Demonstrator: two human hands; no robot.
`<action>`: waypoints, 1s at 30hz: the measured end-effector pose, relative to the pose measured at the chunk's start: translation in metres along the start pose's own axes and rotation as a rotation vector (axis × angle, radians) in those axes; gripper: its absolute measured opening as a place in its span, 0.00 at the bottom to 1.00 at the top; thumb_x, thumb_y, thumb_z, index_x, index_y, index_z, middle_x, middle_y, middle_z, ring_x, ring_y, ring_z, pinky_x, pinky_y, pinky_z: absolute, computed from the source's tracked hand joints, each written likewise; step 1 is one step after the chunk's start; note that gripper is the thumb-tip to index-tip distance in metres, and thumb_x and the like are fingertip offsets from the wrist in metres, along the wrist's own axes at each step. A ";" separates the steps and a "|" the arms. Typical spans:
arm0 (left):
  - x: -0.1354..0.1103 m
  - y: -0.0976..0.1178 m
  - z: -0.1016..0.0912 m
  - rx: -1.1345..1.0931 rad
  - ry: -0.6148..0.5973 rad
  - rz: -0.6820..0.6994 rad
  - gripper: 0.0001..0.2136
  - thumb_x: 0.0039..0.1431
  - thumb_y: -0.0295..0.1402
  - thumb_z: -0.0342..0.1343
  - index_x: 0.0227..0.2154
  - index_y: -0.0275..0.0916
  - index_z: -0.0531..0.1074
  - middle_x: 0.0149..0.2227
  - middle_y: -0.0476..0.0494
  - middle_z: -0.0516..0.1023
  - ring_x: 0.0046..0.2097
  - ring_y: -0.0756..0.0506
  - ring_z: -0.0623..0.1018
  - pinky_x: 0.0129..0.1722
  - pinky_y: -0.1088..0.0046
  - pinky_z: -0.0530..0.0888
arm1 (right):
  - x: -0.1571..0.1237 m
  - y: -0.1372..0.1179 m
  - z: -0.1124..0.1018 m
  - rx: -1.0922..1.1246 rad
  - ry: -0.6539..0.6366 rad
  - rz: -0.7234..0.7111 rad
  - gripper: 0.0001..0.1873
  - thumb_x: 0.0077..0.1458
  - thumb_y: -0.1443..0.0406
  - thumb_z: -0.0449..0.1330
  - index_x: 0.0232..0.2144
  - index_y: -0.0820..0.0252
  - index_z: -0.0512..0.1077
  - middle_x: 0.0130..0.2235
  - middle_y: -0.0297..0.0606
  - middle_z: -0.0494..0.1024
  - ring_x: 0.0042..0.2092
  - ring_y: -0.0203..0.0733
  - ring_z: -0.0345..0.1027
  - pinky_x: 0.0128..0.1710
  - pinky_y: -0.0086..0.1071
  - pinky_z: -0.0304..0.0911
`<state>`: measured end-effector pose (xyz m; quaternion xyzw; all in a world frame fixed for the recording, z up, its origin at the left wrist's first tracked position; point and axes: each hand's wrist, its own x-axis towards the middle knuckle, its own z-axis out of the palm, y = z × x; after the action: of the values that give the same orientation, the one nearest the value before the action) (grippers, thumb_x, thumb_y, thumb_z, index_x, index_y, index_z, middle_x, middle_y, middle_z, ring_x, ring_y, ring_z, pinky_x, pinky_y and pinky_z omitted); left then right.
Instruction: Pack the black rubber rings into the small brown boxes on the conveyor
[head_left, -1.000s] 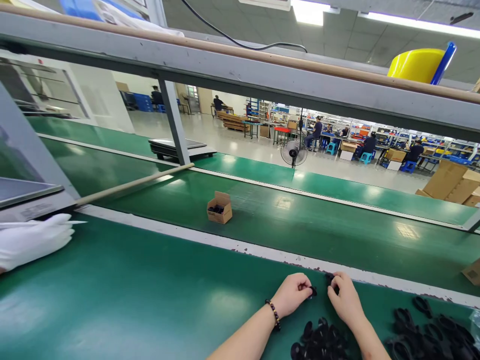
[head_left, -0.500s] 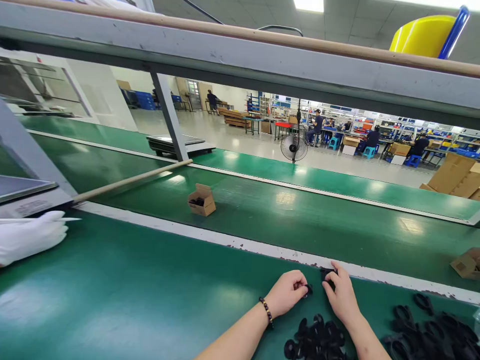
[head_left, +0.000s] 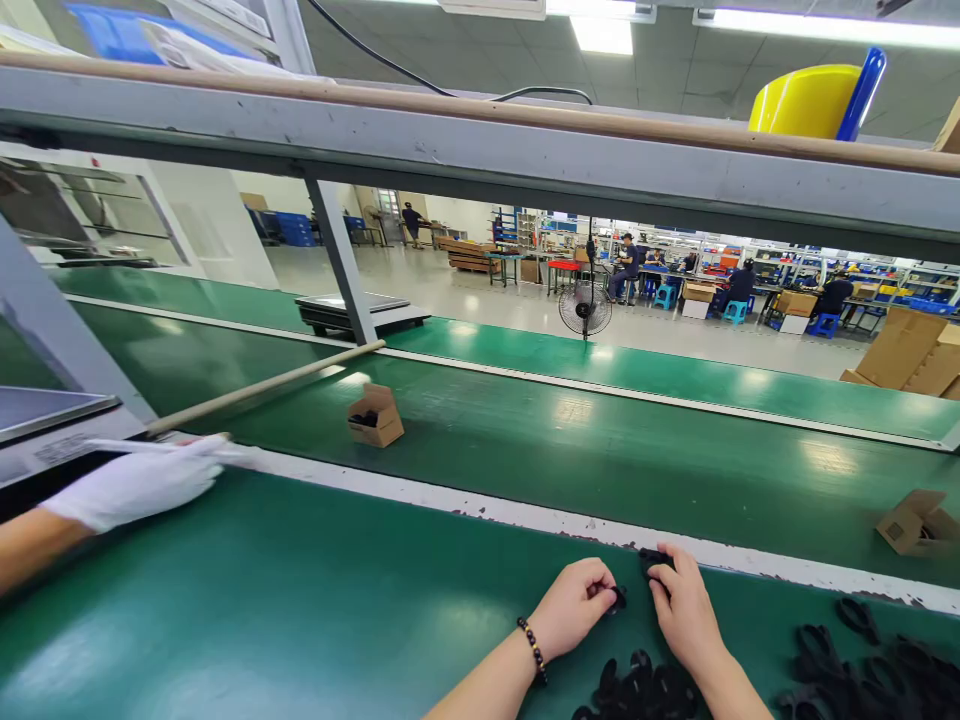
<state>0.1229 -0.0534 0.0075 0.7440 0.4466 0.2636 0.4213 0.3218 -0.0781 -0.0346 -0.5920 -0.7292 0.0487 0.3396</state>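
Note:
My left hand (head_left: 571,606), with a beaded bracelet at the wrist, pinches a small black part (head_left: 618,600) between thumb and fingertips. Just to its right, my right hand (head_left: 686,607) is closed on another black part (head_left: 654,563) by the pale strip; the fingers hide some of it. The two hands are close but apart. Below them lies a heap of small rounded black pieces (head_left: 637,690). Black loop-shaped pieces (head_left: 859,665) are piled farther right, with a single black loop (head_left: 857,620) at the pile's upper edge.
An open carton (head_left: 376,415) with black pieces and another open carton (head_left: 916,523) stand on the green conveyor belt (head_left: 600,440). At left, another person's white-gloved hand (head_left: 142,485) holds a thin white stick-like object. A grey shelf beam (head_left: 480,150) crosses overhead.
Both cartons have shifted left along the belt. The gloved hand has moved right and slightly up. My hands hold nearly the same pose, while the view has tilted upward a little.

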 end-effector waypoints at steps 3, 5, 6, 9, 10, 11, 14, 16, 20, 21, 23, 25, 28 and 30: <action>0.000 0.000 0.000 0.009 -0.007 -0.002 0.04 0.48 0.27 0.49 0.22 0.37 0.68 0.25 0.51 0.67 0.28 0.50 0.66 0.28 0.76 0.62 | 0.000 0.000 0.000 -0.005 0.014 -0.012 0.13 0.53 0.69 0.50 0.33 0.57 0.75 0.47 0.46 0.70 0.51 0.49 0.62 0.49 0.44 0.62; 0.001 0.000 0.000 0.014 -0.009 -0.008 0.04 0.47 0.27 0.50 0.22 0.37 0.68 0.25 0.51 0.67 0.28 0.50 0.65 0.28 0.77 0.62 | -0.001 -0.002 0.000 -0.005 0.027 -0.020 0.13 0.53 0.70 0.49 0.33 0.57 0.74 0.47 0.46 0.70 0.51 0.49 0.63 0.49 0.43 0.62; 0.001 -0.001 0.000 0.015 -0.008 -0.011 0.04 0.47 0.27 0.50 0.22 0.37 0.68 0.25 0.51 0.67 0.28 0.50 0.65 0.28 0.77 0.62 | -0.001 -0.003 0.000 -0.004 0.032 -0.025 0.14 0.53 0.70 0.49 0.33 0.57 0.74 0.47 0.46 0.70 0.51 0.49 0.62 0.49 0.43 0.62; 0.001 -0.002 0.000 0.013 0.001 -0.013 0.04 0.47 0.28 0.50 0.22 0.37 0.68 0.25 0.51 0.67 0.28 0.50 0.65 0.28 0.77 0.62 | -0.002 -0.005 -0.001 0.000 0.035 -0.029 0.14 0.53 0.71 0.48 0.34 0.58 0.74 0.47 0.46 0.69 0.51 0.48 0.62 0.50 0.42 0.62; 0.001 -0.002 0.000 0.011 0.004 -0.012 0.04 0.47 0.28 0.50 0.22 0.37 0.68 0.25 0.51 0.67 0.28 0.50 0.65 0.28 0.77 0.62 | -0.002 -0.006 -0.001 0.003 0.032 -0.029 0.14 0.53 0.71 0.48 0.34 0.58 0.73 0.48 0.46 0.69 0.51 0.47 0.62 0.50 0.42 0.62; 0.001 -0.002 0.000 0.010 0.006 -0.012 0.03 0.47 0.28 0.49 0.22 0.37 0.67 0.25 0.51 0.67 0.28 0.50 0.65 0.28 0.76 0.61 | -0.002 -0.006 -0.002 0.004 0.028 -0.029 0.14 0.53 0.71 0.48 0.34 0.58 0.73 0.48 0.46 0.69 0.51 0.47 0.62 0.50 0.42 0.62; 0.001 -0.001 0.000 0.011 0.000 -0.016 0.03 0.47 0.28 0.50 0.22 0.38 0.67 0.25 0.51 0.67 0.28 0.50 0.65 0.29 0.76 0.61 | -0.001 -0.009 -0.003 -0.003 0.013 -0.038 0.12 0.51 0.71 0.50 0.33 0.57 0.72 0.48 0.45 0.69 0.51 0.47 0.63 0.48 0.41 0.63; 0.001 0.001 -0.001 0.012 -0.003 -0.019 0.03 0.47 0.29 0.50 0.21 0.38 0.66 0.24 0.52 0.66 0.27 0.50 0.65 0.29 0.76 0.61 | 0.000 -0.013 -0.005 -0.017 0.014 -0.035 0.09 0.50 0.71 0.52 0.30 0.57 0.72 0.47 0.45 0.70 0.49 0.48 0.63 0.47 0.41 0.63; 0.001 0.002 -0.002 0.016 0.007 0.000 0.03 0.47 0.29 0.49 0.22 0.38 0.66 0.25 0.51 0.67 0.28 0.50 0.65 0.28 0.77 0.61 | 0.001 -0.023 -0.011 -0.024 0.041 -0.012 0.10 0.49 0.74 0.51 0.28 0.57 0.70 0.45 0.43 0.71 0.48 0.47 0.63 0.46 0.41 0.63; 0.001 0.003 -0.003 0.020 0.009 0.007 0.03 0.47 0.29 0.49 0.22 0.38 0.66 0.25 0.51 0.67 0.28 0.50 0.66 0.29 0.76 0.61 | 0.001 -0.024 -0.012 -0.019 0.042 -0.011 0.10 0.49 0.74 0.51 0.28 0.57 0.70 0.45 0.42 0.71 0.48 0.46 0.63 0.46 0.41 0.62; 0.001 0.003 -0.003 0.027 0.010 0.017 0.03 0.47 0.29 0.49 0.22 0.38 0.66 0.26 0.50 0.68 0.29 0.49 0.66 0.29 0.76 0.62 | 0.002 -0.024 -0.012 -0.011 0.034 -0.024 0.11 0.49 0.75 0.51 0.28 0.57 0.69 0.43 0.42 0.72 0.47 0.46 0.63 0.46 0.40 0.62; 0.002 0.002 -0.003 0.025 0.009 0.023 0.04 0.48 0.29 0.49 0.22 0.38 0.66 0.25 0.50 0.68 0.29 0.49 0.67 0.30 0.76 0.62 | 0.002 -0.023 -0.010 -0.012 0.025 -0.043 0.10 0.48 0.75 0.52 0.28 0.58 0.70 0.43 0.42 0.72 0.47 0.46 0.63 0.45 0.40 0.63; 0.003 0.000 -0.004 0.010 0.005 0.034 0.04 0.48 0.30 0.48 0.21 0.38 0.65 0.25 0.50 0.68 0.29 0.49 0.67 0.30 0.76 0.62 | 0.003 -0.026 -0.008 -0.043 0.039 -0.060 0.11 0.49 0.75 0.51 0.27 0.59 0.71 0.44 0.44 0.72 0.47 0.47 0.64 0.45 0.40 0.63; 0.005 -0.003 -0.004 -0.018 0.002 0.030 0.04 0.48 0.31 0.48 0.22 0.38 0.65 0.24 0.50 0.68 0.29 0.49 0.66 0.29 0.75 0.62 | 0.004 -0.028 -0.015 -0.117 0.059 -0.071 0.13 0.50 0.75 0.48 0.28 0.60 0.71 0.46 0.46 0.71 0.48 0.47 0.64 0.46 0.40 0.62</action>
<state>0.1210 -0.0466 0.0074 0.7466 0.4335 0.2747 0.4234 0.3062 -0.0872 -0.0081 -0.5858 -0.7411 -0.0238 0.3272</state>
